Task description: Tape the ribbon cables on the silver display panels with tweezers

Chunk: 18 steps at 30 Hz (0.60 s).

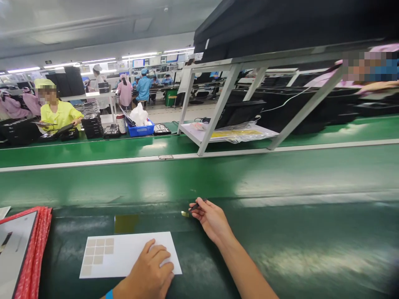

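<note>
My right hand [208, 219] pinches a slim black tool that looks like tweezers [197, 205]. By its tip is a small yellowish piece [185, 214]; whether the tip grips it I cannot tell. On the green work surface lies a white sheet [124, 253] with rows of small beige squares [99, 251] at its left end. My left hand [154, 265] rests on the right half of that sheet, fingers bent and spread, holding nothing visible. Just behind the sheet is a flat, see-through yellow film [126, 224].
At the left edge, a grey panel [15, 245] lies on red bubble wrap [39, 249]. Across the belt stand a white-legged rack [218, 110], a blue bin [141, 130] and stacked black parts [92, 124]. A co-worker in yellow [59, 114] handles parts there.
</note>
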### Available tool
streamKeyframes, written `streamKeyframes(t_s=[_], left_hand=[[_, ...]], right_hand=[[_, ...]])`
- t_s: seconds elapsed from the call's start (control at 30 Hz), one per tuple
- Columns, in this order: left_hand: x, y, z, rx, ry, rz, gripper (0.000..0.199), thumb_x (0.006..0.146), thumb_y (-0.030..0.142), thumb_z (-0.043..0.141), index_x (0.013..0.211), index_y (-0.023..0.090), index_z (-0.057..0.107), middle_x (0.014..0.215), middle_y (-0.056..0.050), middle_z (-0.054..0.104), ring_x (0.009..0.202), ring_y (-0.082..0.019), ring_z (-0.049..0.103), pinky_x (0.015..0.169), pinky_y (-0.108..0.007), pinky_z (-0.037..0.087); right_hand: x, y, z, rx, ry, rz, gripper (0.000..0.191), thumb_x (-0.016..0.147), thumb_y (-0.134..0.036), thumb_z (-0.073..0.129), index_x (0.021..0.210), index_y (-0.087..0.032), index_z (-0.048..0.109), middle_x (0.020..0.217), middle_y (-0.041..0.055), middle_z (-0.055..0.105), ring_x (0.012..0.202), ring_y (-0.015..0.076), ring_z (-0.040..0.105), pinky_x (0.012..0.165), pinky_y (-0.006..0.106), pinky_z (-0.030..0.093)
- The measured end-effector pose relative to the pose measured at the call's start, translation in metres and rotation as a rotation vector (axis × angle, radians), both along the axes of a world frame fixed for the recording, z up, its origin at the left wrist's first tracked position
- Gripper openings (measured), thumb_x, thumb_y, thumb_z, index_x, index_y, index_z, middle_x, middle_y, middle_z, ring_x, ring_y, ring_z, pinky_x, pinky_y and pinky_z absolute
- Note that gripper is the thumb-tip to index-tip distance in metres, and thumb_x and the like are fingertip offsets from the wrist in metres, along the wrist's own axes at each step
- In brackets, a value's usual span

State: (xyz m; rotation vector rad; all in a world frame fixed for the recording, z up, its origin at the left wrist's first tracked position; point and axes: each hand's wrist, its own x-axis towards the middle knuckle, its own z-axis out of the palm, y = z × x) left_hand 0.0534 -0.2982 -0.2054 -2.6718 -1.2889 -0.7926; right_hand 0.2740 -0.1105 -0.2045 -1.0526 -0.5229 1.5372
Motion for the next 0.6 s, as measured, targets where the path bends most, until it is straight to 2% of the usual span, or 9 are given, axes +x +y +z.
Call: streamKeyframes(t_s=[0.17,0.33,0.37,0.43,0.5,0.6], left_hand=[[0.0004,-0.0013,0.0011,0.034,0.094,0.02,0.006,0.099,0.021,0.063,0.098,0.02,0.058,0.109,-0.003,0.068,0.111,-0.021,0.062,0.124,-0.047,0.03],[0.0021,-0.0013,0.0052,0.061,0.083,-0.008,0.006,0.097,0.016,0.061,0.095,0.019,0.057,0.105,-0.003,0.068,0.107,-0.02,0.061,0.124,-0.047,0.029],[0.0028,-0.0015,0.0059,0.063,0.073,-0.017,0.006,0.096,0.014,0.06,0.094,0.019,0.057,0.103,-0.003,0.067,0.103,-0.019,0.061,0.12,-0.046,0.033],[0.0044,-0.0023,0.0062,0.068,0.062,-0.023,0.01,0.096,0.013,0.057,0.088,0.019,0.055,0.09,-0.002,0.064,0.089,-0.018,0.059,0.099,-0.04,0.045],[0.0063,-0.0038,0.0048,0.095,0.045,-0.023,0.018,0.096,0.017,0.058,0.079,0.02,0.051,0.077,-0.001,0.057,0.074,-0.017,0.053,0.074,-0.035,0.041],[0.0089,-0.007,0.0002,0.148,-0.03,-0.017,0.027,0.094,0.024,0.06,0.071,0.021,0.046,0.068,0.0,0.051,0.064,-0.016,0.046,0.062,-0.035,0.032]], right_hand=[[-0.0003,-0.0003,-0.0012,0.012,-0.008,0.009,0.038,0.077,-0.033,0.096,0.085,-0.016,0.063,0.076,0.0065,0.074,0.057,0.0146,0.068,0.05,0.02,0.057],[0.0001,-0.0007,-0.0009,0.015,-0.011,0.01,0.038,0.076,-0.033,0.096,0.085,-0.016,0.063,0.076,0.0072,0.074,0.058,0.0152,0.068,0.05,0.02,0.057],[0.0001,-0.0007,-0.0005,0.014,-0.012,0.008,0.038,0.076,-0.032,0.096,0.085,-0.016,0.063,0.076,0.0075,0.074,0.058,0.0151,0.068,0.05,0.02,0.057],[0.0,-0.0007,0.0003,0.011,-0.014,0.005,0.039,0.075,-0.033,0.096,0.085,-0.015,0.063,0.076,0.0078,0.074,0.058,0.015,0.068,0.049,0.019,0.057],[-0.0001,-0.0007,0.0011,0.01,-0.016,0.003,0.04,0.074,-0.033,0.097,0.085,-0.015,0.062,0.076,0.008,0.074,0.058,0.0152,0.068,0.049,0.02,0.056],[0.0001,-0.0008,0.0019,0.009,-0.018,0.003,0.04,0.074,-0.033,0.097,0.085,-0.016,0.062,0.076,0.0079,0.074,0.057,0.015,0.067,0.049,0.02,0.056]])
